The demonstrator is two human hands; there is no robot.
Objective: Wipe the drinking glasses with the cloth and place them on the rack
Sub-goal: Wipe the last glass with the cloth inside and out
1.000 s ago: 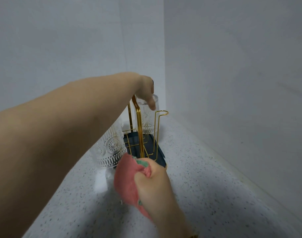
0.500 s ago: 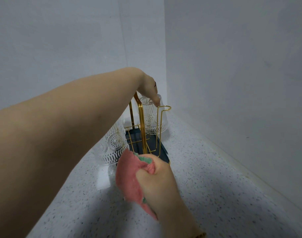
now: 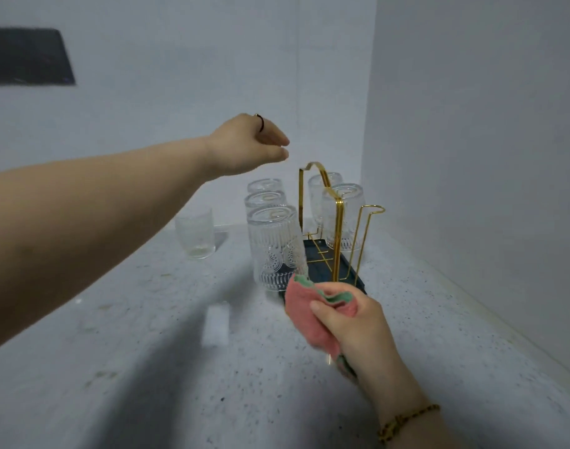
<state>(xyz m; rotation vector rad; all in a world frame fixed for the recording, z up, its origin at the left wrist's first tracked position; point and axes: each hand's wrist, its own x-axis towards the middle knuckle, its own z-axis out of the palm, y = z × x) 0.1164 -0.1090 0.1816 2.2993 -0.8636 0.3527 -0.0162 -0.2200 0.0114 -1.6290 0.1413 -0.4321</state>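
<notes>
A gold wire rack (image 3: pixel 337 222) on a dark tray (image 3: pixel 348 270) stands near the corner of the counter. Several patterned glasses hang upside down on it: three in a row on its left side, the nearest one (image 3: pixel 275 246) largest in view, and two on its right side (image 3: pixel 342 212). One prong at the near right (image 3: pixel 371 210) is bare. Another glass (image 3: pixel 195 233) stands upright on the counter, left of the rack. My left hand (image 3: pixel 248 145) hovers above the rack, holding nothing, fingers loosely together. My right hand (image 3: pixel 348 322) grips a pink and green cloth (image 3: pixel 304 311) in front of the tray.
The speckled white counter (image 3: pixel 147 367) runs into a corner between two white walls; the right wall (image 3: pixel 487 157) is close beside the rack. A small white block (image 3: pixel 216 324) lies on the counter in front of the nearest glass. A dark panel (image 3: pixel 27 56) is on the back wall, upper left.
My left hand has let go of the glass on the rack's right side and lifted up and left, clear of the rack. The view has pulled back. The right hand still holds the cloth.
</notes>
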